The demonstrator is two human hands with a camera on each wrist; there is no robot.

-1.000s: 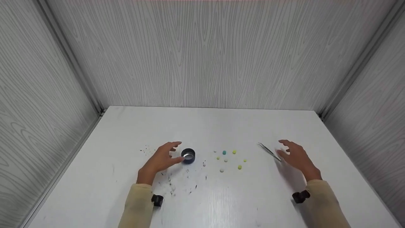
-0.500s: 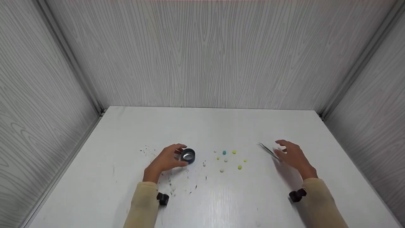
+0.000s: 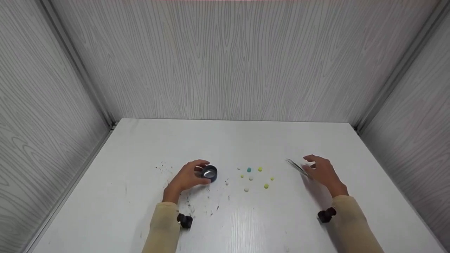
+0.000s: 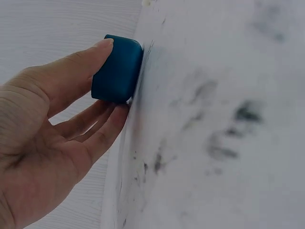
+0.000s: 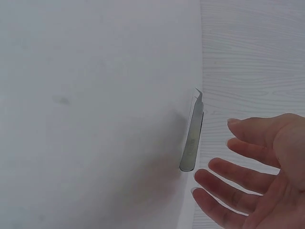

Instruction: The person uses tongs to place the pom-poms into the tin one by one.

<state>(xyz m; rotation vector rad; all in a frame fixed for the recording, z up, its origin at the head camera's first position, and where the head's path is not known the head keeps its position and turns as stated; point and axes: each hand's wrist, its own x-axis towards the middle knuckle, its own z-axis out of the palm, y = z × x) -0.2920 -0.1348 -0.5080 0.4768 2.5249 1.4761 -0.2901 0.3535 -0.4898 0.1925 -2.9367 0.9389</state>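
Farthest to your left, dark flecks [image 3: 188,202] dirty the table [image 3: 225,140] under and around your left hand [image 3: 187,176]; if your sleeve drags through them, they could smear or cling to it. That hand is grasping the cup [image 4: 118,71], thumb on one side and fingers on the other. The cup stands upright on the table, left of the beads. Your hold looks light, so an uneven squeeze might tip it or make it skid.

Just right of the cup sits a lone white bead [image 3: 227,183]; slide the cup sideways and you would probably knock that one first. Beyond it, the white, teal and yellow beads [image 3: 266,186] lie scattered, with nothing to stop them; a brushing fingertip or a bumped table could set them rolling, if they are as round as they look.

Farther right, the tweezers [image 5: 192,136] lie with their bent tips pointing away from you. Your right hand [image 3: 322,173] is just beside their handle end, fingers loosely bent and holding nothing. They lie flat and thin, so a hurried pinch could push them away, and grabbing too near the tips might prick you.
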